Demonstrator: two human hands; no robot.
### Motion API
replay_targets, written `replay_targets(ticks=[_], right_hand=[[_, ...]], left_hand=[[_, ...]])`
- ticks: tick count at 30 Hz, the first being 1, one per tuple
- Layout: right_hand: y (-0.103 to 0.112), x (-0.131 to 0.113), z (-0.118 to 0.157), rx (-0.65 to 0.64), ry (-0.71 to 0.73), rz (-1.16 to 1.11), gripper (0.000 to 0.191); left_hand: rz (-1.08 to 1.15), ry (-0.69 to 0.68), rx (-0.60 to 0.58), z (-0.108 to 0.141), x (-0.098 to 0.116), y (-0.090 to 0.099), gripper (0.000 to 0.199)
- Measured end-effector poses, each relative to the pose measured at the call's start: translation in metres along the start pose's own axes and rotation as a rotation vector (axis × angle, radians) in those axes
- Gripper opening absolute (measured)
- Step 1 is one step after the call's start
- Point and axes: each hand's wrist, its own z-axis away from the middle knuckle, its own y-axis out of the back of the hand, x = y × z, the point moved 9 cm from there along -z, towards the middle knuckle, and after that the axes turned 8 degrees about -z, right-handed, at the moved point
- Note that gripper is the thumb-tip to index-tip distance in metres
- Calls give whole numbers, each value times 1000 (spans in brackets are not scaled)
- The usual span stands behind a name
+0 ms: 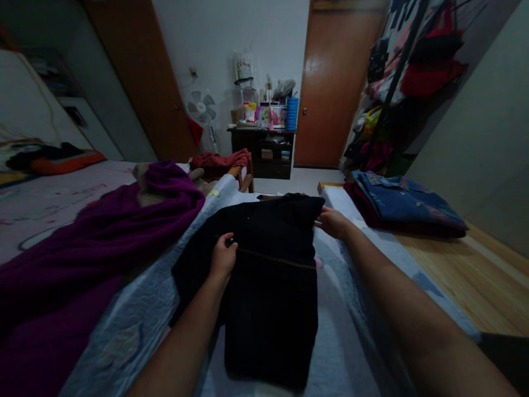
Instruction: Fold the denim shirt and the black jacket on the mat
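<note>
A black garment (pixel 273 309) lies partly folded on the light blue bedding in front of me; its exact kind is hard to make out in the dim light. A thin brownish line crosses it near the middle. My left hand (pixel 224 255) is closed in a pinch on the cloth at the left of that line. At the far right corner, my right hand (pixel 332 221) grips the garment's edge between thumb and fingers, with that corner slightly raised. The cloth hides part of the fingertips of the right hand.
A purple blanket (pixel 136 226) is heaped at the left. Folded clothes, a blue one on top (pixel 407 198), are stacked on a wooden surface (pixel 446 264) at the right. Farther back stand a white fan (pixel 202 107), a dark cabinet (pixel 252 151) and a brown door (pixel 330 82).
</note>
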Motion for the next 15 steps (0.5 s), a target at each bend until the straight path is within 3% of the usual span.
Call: replay_targets(ticks=[2, 3, 7, 10, 15], right_hand=[[-13, 30, 10, -208, -70, 49, 46], [-13, 41, 13, -237, -80, 99, 48], [-7, 64, 10, -192, -37, 223, 36], [-7, 54, 4, -138, 62, 135, 28], [-7, 15, 1, -103, 181, -13, 23]], left_hand=[[-175, -41, -76, 2, 3, -13, 42], [-270, -73, -102, 3, 5, -18, 43], [-634, -265, -167, 13, 15, -37, 46], [-808, -352, -195, 22, 17, -46, 47], [-898, -371, -206, 24, 17, -50, 48]])
